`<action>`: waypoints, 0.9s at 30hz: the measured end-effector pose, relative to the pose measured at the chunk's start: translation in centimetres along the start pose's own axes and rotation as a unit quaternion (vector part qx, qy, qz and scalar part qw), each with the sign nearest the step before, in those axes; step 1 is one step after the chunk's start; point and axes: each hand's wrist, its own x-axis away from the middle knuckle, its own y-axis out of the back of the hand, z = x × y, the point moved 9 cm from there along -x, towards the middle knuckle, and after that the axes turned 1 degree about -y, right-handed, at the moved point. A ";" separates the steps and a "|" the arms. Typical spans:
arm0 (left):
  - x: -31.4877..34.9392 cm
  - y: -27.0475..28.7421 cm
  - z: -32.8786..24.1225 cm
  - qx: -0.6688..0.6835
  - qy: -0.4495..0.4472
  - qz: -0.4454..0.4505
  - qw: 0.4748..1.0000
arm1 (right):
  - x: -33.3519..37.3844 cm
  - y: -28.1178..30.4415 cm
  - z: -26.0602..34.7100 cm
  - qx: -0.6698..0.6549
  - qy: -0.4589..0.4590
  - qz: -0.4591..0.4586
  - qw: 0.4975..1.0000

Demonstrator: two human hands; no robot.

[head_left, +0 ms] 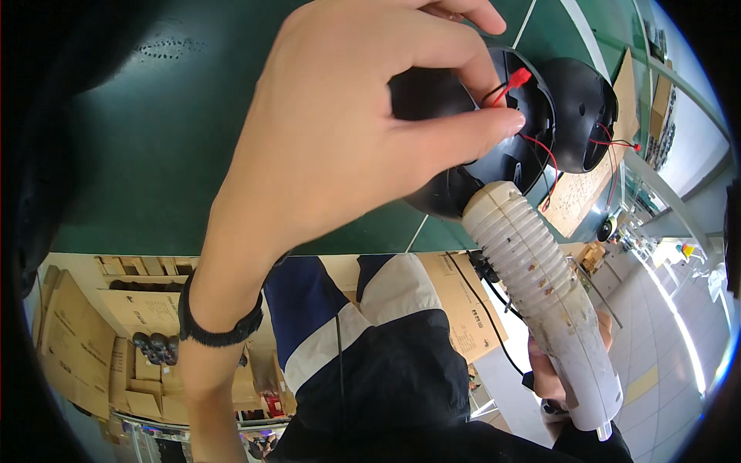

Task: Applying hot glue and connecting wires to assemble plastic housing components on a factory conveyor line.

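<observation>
Over the table, my left hand [363, 116] reaches in with thumb and index finger closed on a thin red-and-black wire. A red connector [519, 78] on that wire sticks up past the fingertips. Below them lies a round black plastic shell [532, 116], its hollow inside partly hidden by the hand. My right hand [544, 370] is wrapped round a white hot glue gun [540, 278] with a ribbed, stained front, and the tool hides most of its fingers. The glue gun's front end is close to the shell's near rim. A glue stick [603, 432] pokes from its back.
Beside the first shell stands a second black shell [579, 116] with red wires. Under it lies a brown cardboard sheet [583, 189] on the green table [170, 170]. A black cable [482, 305] hangs by the table edge. Cardboard boxes [77, 339] stand below left.
</observation>
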 end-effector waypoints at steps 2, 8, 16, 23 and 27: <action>0.7 0.0 -0.6 -0.053 0.008 0.049 0.997 | 0.2 0.0 -0.7 0.002 -0.019 -0.013 1.000; 2.1 -0.1 -1.6 -0.170 -0.008 0.181 0.968 | 0.4 0.8 -1.6 0.017 -0.072 -0.054 0.996; 5.9 1.6 -0.7 -0.071 0.062 0.137 0.986 | -1.1 -0.3 0.9 0.047 -0.011 -0.024 0.999; 3.0 3.4 -1.3 -0.033 0.032 0.276 0.960 | -1.4 -0.1 2.5 -0.061 0.070 -0.075 0.993; -1.0 2.5 -1.2 -0.185 0.156 0.246 0.939 | -1.6 -0.3 1.9 -0.132 0.106 -0.127 0.977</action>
